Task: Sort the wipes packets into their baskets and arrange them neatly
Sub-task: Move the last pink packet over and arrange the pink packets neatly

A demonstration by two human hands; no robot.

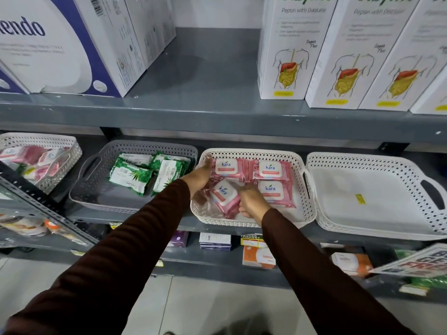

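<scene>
Grey metal shelving (217,117) fills the frame, with four perforated baskets ranged along the middle shelf.

Left hand (202,176): seen at frame centre, inside the white centre basket (300,165); fingers extended and loosely open, laid against the left edge of the rear-left pink Kara packet (228,168). No packet is gripped.

Right hand (252,201): seen just right of and below centre, curled shut on the lower right edge of the tilted pink packet (223,195).

Tilted pink packet: lies between the two hands at the front left of the centre basket, label upward, long axis running diagonally from upper left to lower right.

Other pink packets: three are laid flat, long axes left to right, labels readable.

Green Origami packets (145,174): heaped at mixed angles in the grey basket (96,165), left of centre.

Empty white basket (362,201): right of frame.

Far-left basket (60,141): mixed pink packets are held.

Upper shelf: white cartons (338,56) are stood.
</scene>
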